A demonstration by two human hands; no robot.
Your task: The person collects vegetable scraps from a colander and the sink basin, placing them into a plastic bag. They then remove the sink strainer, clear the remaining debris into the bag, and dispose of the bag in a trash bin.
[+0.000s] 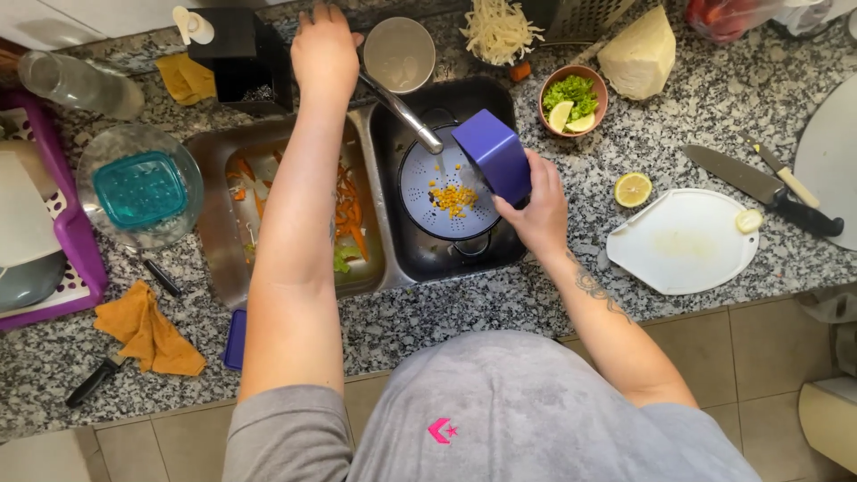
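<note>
So, nearest you, w/ the sink (228, 268) as landmark: an orange cloth (147, 330) lay on the granite counter (428, 317) in front of the sink's left corner, a black-handled tool (94, 381) just beside it. Your right hand (536, 210) was clenched round a purple box-shaped container (495, 156), tilted over the sink's right basin. Below it sat a pale blue colander (442, 192) inside that basin, w/ yellow corn kernels (453, 198) in its middle. The left basin held carrot peelings (353, 210). Right of the sink lay a white cutting board (683, 241), a lemon half (632, 189) & a big knife (759, 187). Farthest, behind the sink, your left hand (323, 49) rested at the tap's (402, 112) base, palm down; can't tell whether those fingers gripped anything.
</note>
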